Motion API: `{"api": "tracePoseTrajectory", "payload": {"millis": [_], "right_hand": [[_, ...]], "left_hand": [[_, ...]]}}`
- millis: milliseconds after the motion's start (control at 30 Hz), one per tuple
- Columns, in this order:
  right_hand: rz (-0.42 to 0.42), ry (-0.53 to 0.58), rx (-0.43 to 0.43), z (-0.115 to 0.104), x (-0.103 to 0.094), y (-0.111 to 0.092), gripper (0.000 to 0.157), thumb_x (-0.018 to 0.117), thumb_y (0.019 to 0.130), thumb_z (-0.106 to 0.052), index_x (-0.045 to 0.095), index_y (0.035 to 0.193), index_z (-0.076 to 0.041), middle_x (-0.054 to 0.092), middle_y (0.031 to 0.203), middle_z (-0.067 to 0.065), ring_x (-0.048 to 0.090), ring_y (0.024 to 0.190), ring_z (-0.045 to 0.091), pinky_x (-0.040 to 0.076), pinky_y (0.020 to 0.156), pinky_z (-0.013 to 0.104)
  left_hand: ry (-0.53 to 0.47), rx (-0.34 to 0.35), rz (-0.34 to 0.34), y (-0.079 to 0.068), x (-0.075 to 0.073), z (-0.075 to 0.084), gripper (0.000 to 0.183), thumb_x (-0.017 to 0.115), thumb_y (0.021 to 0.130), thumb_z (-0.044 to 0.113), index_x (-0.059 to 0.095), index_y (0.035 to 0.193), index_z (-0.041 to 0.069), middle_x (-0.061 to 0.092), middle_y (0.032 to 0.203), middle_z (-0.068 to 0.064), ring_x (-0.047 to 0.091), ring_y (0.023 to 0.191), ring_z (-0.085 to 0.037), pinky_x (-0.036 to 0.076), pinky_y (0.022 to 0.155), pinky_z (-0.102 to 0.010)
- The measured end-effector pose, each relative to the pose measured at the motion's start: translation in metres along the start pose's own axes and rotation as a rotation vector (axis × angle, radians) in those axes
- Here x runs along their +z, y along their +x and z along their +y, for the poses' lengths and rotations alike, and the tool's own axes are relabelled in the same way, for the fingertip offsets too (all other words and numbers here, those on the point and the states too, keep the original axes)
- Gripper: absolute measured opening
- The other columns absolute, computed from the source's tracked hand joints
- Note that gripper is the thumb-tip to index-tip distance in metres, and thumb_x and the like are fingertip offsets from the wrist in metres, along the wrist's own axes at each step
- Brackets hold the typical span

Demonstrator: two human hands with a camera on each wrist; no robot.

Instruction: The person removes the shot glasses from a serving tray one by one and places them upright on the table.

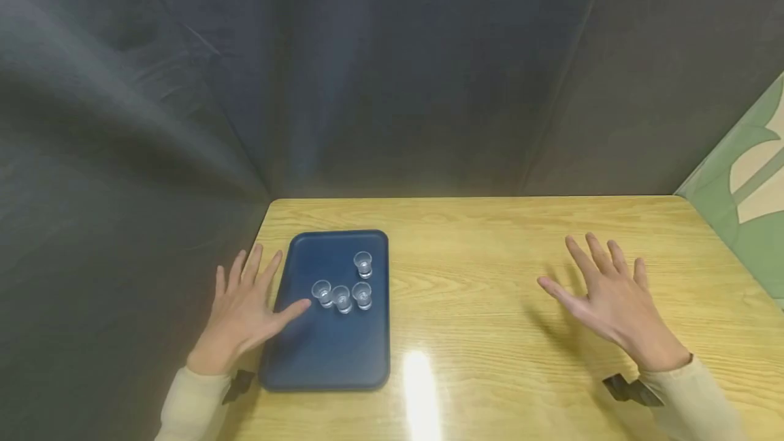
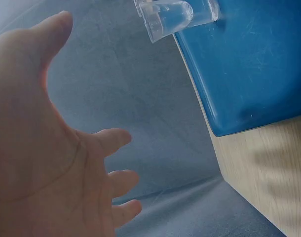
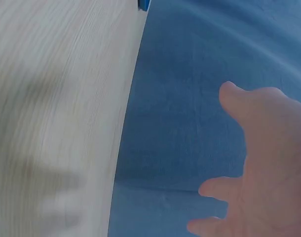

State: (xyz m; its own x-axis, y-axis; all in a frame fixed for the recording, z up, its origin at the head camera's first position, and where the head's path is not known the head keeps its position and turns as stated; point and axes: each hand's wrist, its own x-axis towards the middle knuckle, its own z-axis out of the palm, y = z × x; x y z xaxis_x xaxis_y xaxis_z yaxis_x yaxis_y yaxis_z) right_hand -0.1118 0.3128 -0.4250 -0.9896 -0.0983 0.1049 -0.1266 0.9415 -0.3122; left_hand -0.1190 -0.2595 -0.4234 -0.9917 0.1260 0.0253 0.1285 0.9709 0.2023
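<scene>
A dark blue tray (image 1: 331, 359) lies on the left part of the wooden table. Several small clear cups stand upright on it: one cup (image 1: 363, 264) toward the back, and a row of others with a cup (image 1: 362, 296) at its right end and a cup (image 1: 322, 293) at its left. My left hand (image 1: 241, 318) hovers by the tray's left edge, fingers spread, its thumb over the tray near the leftmost cup. Far to the right, my right hand (image 1: 618, 312) is held above the table with spread fingers and nothing in it.
The pale wooden table (image 1: 478, 264) spans the front, with a bright light reflection right of the tray. Dark cloth (image 1: 416, 73) hangs behind it and along the left side. A green and cream patterned surface (image 1: 759, 175) borders the table's right edge.
</scene>
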Motion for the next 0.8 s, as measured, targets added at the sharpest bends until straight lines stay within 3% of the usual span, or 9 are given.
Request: {"api": "tracePoseTrajectory", "payload": {"millis": [133, 267, 400, 533, 667, 800], "right_hand": [[-0.005, 0.071, -0.029, -0.005, 0.002, 0.003, 0.092, 0.059, 0.103, -0.059, 0.026, 0.168, -0.003, 0.021, 0.168, 0.041, 0.018, 0.150, 0.071, 0.004, 0.115, 0.088], [0.021, 0.165, -0.083, -0.016, 0.005, 0.007, 0.088, 0.065, 0.104, -0.049, 0.030, 0.165, 0.002, 0.028, 0.165, 0.042, 0.029, 0.146, 0.070, 0.023, 0.111, 0.087], [0.014, 0.260, -0.130, -0.033, 0.012, 0.012, 0.081, 0.068, 0.104, -0.043, 0.037, 0.162, 0.003, 0.037, 0.163, 0.038, 0.038, 0.144, 0.065, 0.035, 0.108, 0.081], [-0.008, 0.357, -0.159, -0.053, 0.024, 0.017, 0.070, 0.067, 0.105, -0.040, 0.045, 0.159, 0.000, 0.051, 0.157, 0.029, 0.050, 0.141, 0.053, 0.043, 0.109, 0.073], [0.022, 0.431, -0.230, -0.074, 0.040, 0.022, 0.056, 0.070, 0.104, -0.030, 0.054, 0.152, -0.004, 0.067, 0.141, 0.021, 0.066, 0.125, 0.042, 0.055, 0.097, 0.064], [0.011, 0.517, -0.280, -0.095, 0.054, 0.028, 0.047, 0.072, 0.103, -0.023, 0.061, 0.144, -0.006, 0.074, 0.128, 0.015, 0.073, 0.112, 0.034, 0.060, 0.090, 0.054]], "left_hand": [[-0.003, 0.008, 0.015, 0.000, 0.001, 0.000, 0.109, 0.057, 0.090, 0.083, 0.028, 0.170, 0.015, 0.013, 0.177, -0.025, 0.010, 0.161, -0.054, 0.003, 0.124, -0.079], [-0.021, 0.019, 0.053, 0.002, 0.005, 0.000, 0.100, 0.055, 0.095, 0.077, 0.030, 0.169, 0.014, 0.018, 0.176, -0.024, 0.017, 0.160, -0.052, 0.010, 0.125, -0.077], [-0.101, 0.028, 0.123, 0.006, 0.011, -0.002, 0.080, 0.055, 0.104, 0.059, 0.039, 0.164, 0.008, 0.028, 0.172, -0.028, 0.029, 0.155, -0.054, 0.022, 0.123, -0.075], [-0.165, 0.021, 0.197, 0.011, 0.019, -0.005, 0.068, 0.062, 0.104, 0.039, 0.046, 0.159, 0.003, 0.038, 0.166, -0.030, 0.039, 0.148, -0.056, 0.034, 0.117, -0.073], [-0.214, -0.018, 0.247, 0.016, 0.027, -0.007, 0.064, 0.068, 0.100, 0.032, 0.050, 0.155, 0.004, 0.047, 0.160, -0.028, 0.046, 0.142, -0.053, 0.041, 0.110, -0.072], [-0.275, -0.043, 0.275, 0.021, 0.034, -0.009, 0.059, 0.069, 0.099, 0.026, 0.055, 0.151, 0.002, 0.054, 0.152, -0.029, 0.051, 0.138, -0.052, 0.043, 0.108, -0.070]]}}
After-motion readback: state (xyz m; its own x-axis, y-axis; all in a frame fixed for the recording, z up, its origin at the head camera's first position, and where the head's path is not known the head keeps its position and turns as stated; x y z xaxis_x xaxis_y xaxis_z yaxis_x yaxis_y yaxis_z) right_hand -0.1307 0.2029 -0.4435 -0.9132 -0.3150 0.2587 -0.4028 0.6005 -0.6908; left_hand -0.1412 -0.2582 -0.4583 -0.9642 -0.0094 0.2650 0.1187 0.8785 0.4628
